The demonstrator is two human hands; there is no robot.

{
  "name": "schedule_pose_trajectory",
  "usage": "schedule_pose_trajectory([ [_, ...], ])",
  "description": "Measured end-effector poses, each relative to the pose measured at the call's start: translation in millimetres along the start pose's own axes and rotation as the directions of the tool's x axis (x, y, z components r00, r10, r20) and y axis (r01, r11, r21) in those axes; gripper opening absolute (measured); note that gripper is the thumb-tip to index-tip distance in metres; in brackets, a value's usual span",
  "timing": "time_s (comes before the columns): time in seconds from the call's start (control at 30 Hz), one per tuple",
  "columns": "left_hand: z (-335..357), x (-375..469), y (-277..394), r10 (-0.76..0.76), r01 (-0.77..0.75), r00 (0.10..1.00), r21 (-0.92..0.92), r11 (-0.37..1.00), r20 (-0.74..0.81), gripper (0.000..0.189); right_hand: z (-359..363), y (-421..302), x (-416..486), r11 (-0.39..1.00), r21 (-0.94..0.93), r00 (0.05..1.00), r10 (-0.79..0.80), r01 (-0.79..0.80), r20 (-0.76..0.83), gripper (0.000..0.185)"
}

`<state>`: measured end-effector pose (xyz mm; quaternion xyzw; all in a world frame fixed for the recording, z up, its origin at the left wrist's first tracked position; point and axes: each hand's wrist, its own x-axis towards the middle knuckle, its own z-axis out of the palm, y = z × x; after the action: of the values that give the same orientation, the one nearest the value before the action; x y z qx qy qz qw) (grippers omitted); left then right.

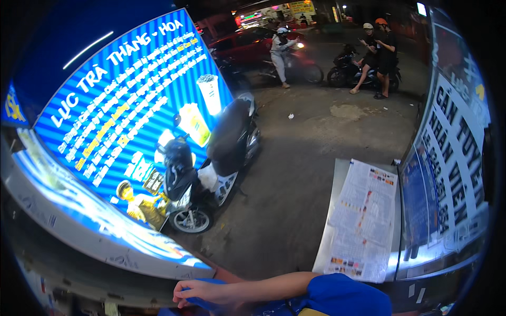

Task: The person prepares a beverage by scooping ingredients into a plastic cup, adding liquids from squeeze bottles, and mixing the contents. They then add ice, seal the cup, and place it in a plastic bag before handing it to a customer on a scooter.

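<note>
At the bottom of the view, my right forearm reaches leftward out of a blue sleeve. My right hand has bent fingers and lies against blue fabric; whether it grips the fabric cannot be told. My left hand is out of view. To the right of my arm, printed sheets with small pictures lie on a metal counter. The lit edge of a white and blue stall panel curves past on the left.
A large lit blue sign stands at left, with a parked scooter before it. A panel bearing writing rises at right. Beyond the pavement are a person by a motorbike, two helmeted people at another, and a red car.
</note>
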<state>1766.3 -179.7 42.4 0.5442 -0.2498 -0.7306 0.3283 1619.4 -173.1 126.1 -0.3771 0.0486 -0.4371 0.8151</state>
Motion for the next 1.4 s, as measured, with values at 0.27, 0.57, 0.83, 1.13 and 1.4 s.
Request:
schedule_pose_trajectory([
  [0.27,128,324,70,-0.144,0.017,0.949,0.411,0.912,0.28,0.067,-276,-209,-39,0.912,-0.08,0.788,-0.39,0.403,-0.476,0.027],
  [0.57,449,621,131,-0.167,-0.57,0.666,0.64,0.515,0.727,0.06,-506,-316,-173,0.762,-0.345,0.064,-0.45,0.548,-0.891,0.031],
  [0.83,417,912,122,0.027,-0.501,0.851,0.826,-0.257,0.524,0.049,-743,-488,-298,0.807,-0.346,-0.29,-0.227,0.479,-0.93,0.031],
  [1.13,669,1027,107,-0.255,-0.032,0.967,0.992,-0.119,0.001,0.043,-928,-794,-383,0.833,-0.461,-0.314,-0.368,0.307,-0.875,0.023],
  [1.4,1289,1323,141,0.043,-0.712,0.699,0.69,0.129,0.713,0.039,-1160,-1061,-487,0.843,-0.456,-0.402,-0.537,-0.286,-0.741,0.041],
])
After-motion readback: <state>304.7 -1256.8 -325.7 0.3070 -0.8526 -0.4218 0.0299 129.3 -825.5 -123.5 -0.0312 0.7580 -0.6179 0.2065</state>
